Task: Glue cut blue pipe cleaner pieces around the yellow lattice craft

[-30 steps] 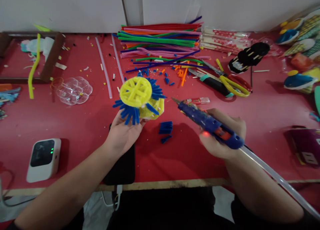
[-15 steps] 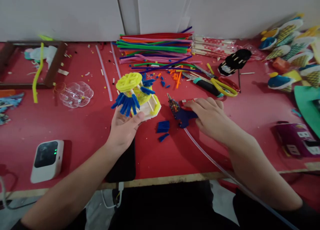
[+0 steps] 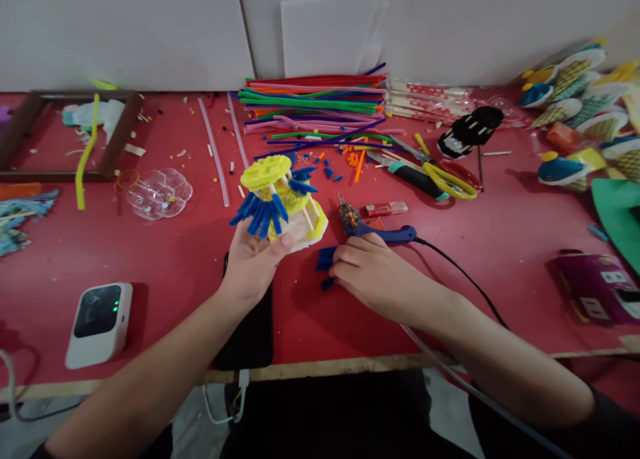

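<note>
My left hand [image 3: 255,262] holds up a small yellow and white pavilion-like craft model [image 3: 267,172], tilted, with blue pipe cleaner pieces fanned around its roof and thin sticks as posts. My right hand [image 3: 373,266] is closed at a few short blue pipe cleaner pieces [image 3: 326,258] on the table; its fingertips cover part of them, so whether one is gripped is hidden. Just beyond that hand lies a blue glue gun [image 3: 395,235], its speckled nozzle end pointing away and a clear glue stick [image 3: 425,344] trailing from under the hand.
Bundled coloured pipe cleaners [image 3: 315,102] lie at the back, beside pliers [image 3: 415,179] and yellow-handled scissors [image 3: 450,180]. A red lighter [image 3: 385,208] is behind the glue gun. At left are a clear flower-shaped dish [image 3: 160,194], brown frame [image 3: 115,136] and white device [image 3: 100,326]; a phone [image 3: 250,332] lies near the edge.
My right hand has let go of the glue gun, now lying on the table, and moved left and nearer to the blue pieces. My left hand still holds the model.
</note>
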`<action>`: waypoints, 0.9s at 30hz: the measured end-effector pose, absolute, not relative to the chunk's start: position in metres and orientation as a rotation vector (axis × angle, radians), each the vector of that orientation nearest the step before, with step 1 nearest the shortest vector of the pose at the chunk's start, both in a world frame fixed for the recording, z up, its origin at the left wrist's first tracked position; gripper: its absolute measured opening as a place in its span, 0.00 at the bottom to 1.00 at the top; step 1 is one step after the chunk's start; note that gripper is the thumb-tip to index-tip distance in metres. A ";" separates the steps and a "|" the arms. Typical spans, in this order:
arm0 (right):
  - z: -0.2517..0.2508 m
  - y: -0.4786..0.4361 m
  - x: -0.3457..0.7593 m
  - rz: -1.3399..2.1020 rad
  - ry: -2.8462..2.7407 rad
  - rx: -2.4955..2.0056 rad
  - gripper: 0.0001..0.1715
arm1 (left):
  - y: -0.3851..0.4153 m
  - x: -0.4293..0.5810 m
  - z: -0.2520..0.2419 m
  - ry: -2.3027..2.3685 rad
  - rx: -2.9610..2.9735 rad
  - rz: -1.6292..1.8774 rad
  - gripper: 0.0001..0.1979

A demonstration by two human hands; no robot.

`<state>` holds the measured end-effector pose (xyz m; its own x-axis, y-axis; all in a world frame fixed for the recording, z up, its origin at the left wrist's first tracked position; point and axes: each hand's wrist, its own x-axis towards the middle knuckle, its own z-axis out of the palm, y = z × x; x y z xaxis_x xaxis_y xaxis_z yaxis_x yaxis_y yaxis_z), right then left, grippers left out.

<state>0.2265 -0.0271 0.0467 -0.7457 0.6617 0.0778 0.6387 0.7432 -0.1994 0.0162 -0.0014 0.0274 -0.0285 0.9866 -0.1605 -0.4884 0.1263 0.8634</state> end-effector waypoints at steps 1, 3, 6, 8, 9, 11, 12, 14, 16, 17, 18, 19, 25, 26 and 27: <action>0.044 -0.026 0.227 0.267 -2.800 -1.047 0.10 | -0.002 0.015 0.026 0.931 0.696 1.340 0.23; 0.041 -0.025 0.227 0.309 -2.792 -1.049 0.09 | -0.002 0.015 0.025 0.893 0.703 1.329 0.21; 0.040 -0.026 0.228 0.357 -2.751 -1.016 0.07 | -0.001 0.015 0.025 0.871 0.704 1.333 0.17; 0.038 -0.026 0.229 0.357 -2.712 -0.943 0.09 | 0.000 0.016 0.025 0.894 0.707 1.347 0.14; 0.037 -0.025 0.229 0.340 -2.686 -0.893 0.11 | 0.000 0.016 0.025 0.908 0.717 1.357 0.14; 0.034 -0.024 0.231 0.291 -2.630 -0.806 0.15 | 0.001 0.016 0.023 0.927 0.756 1.391 0.15; 0.033 -0.024 0.231 0.267 -2.599 -0.787 0.17 | 0.002 0.016 0.022 0.932 0.781 1.411 0.18; 0.032 -0.023 0.233 0.252 -2.532 -0.806 0.19 | 0.002 0.014 0.019 0.940 0.825 1.445 0.24; 0.033 -0.022 0.234 0.275 -2.471 -0.858 0.20 | 0.001 0.014 0.018 0.940 0.841 1.452 0.28; 0.034 -0.021 0.234 0.294 -2.440 -0.875 0.19 | 0.001 0.013 0.018 0.941 0.838 1.445 0.28; 0.035 -0.021 0.235 0.312 -2.411 -0.883 0.18 | 0.001 0.014 0.018 0.947 0.829 1.433 0.28; 0.037 -0.021 0.235 0.323 -2.384 -0.880 0.17 | 0.000 0.014 0.019 0.956 0.819 1.420 0.28; 0.044 -0.025 0.233 0.287 -2.199 -0.754 0.11 | -0.003 0.014 0.023 0.957 0.834 1.373 0.27; 0.045 -0.026 0.233 0.300 -2.149 -0.761 0.11 | -0.003 0.014 0.023 0.953 0.848 1.369 0.28; 0.047 -0.028 0.233 0.323 -2.087 -0.777 0.11 | -0.004 0.013 0.023 0.951 0.863 1.363 0.31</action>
<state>0.2330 -0.0282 0.0467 -0.4342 0.6330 0.6409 0.4099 0.7724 -0.4852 0.0130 -0.0042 0.0226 -0.0222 0.9985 -0.0501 -0.3913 0.0374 0.9195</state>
